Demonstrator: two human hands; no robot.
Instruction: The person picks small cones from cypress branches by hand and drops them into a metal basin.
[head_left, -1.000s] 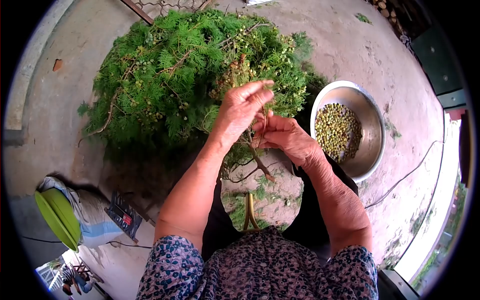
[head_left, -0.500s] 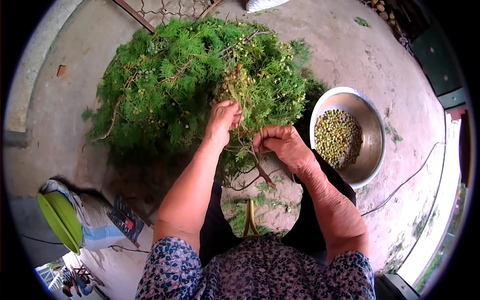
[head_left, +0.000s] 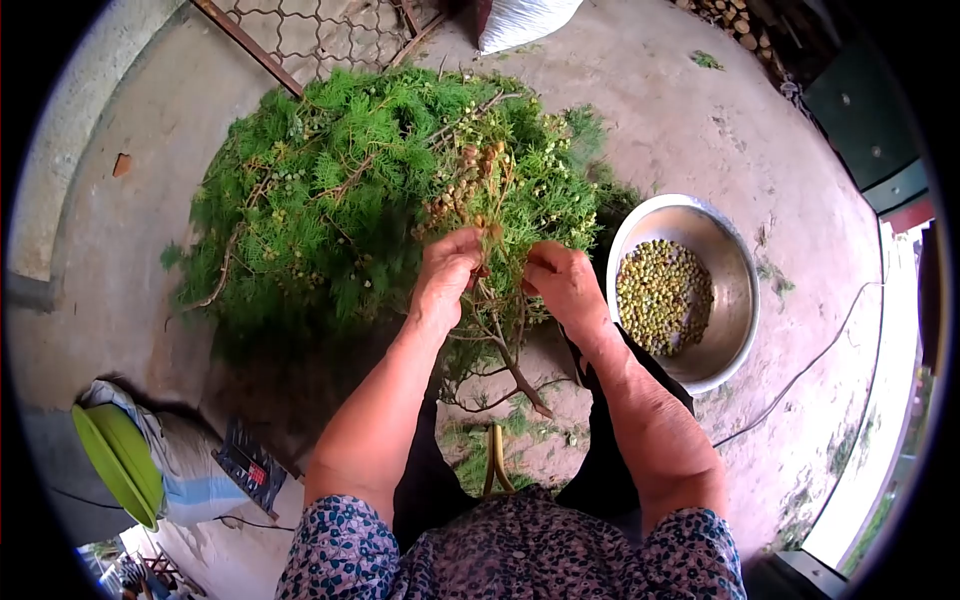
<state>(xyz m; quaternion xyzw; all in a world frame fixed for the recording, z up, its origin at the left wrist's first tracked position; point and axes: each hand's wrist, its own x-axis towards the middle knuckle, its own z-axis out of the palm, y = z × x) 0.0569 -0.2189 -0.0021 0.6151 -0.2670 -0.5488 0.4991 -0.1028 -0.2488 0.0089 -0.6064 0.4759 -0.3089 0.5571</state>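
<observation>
A cut evergreen branch [head_left: 512, 365] with feathery green leaves and brownish cones lies over a large leafy pile [head_left: 340, 190]. My left hand [head_left: 449, 275] is closed around a twig of it, just below a cluster of brown cones [head_left: 465, 185]. To its right, my right hand [head_left: 566, 284] is pinched at the edge of the foliage; whatever sits between its fingertips is too small to make out. Beside that hand stands a metal basin [head_left: 735, 300], its bottom covered with small green-yellow cones [head_left: 665, 295].
At the left stand a lime-green basin [head_left: 115, 465] and a pale sack [head_left: 195, 470]. A white sack [head_left: 525, 25] and a metal grate [head_left: 320, 35] are at the top. Stacked firewood [head_left: 735, 20] lies top right, and a thin cable [head_left: 800, 375] crosses the floor at right.
The camera view has shifted slightly. My right hand has moved up along the foliage, its fingers still pinched. My left hand keeps its hold on the twig, turned a little.
</observation>
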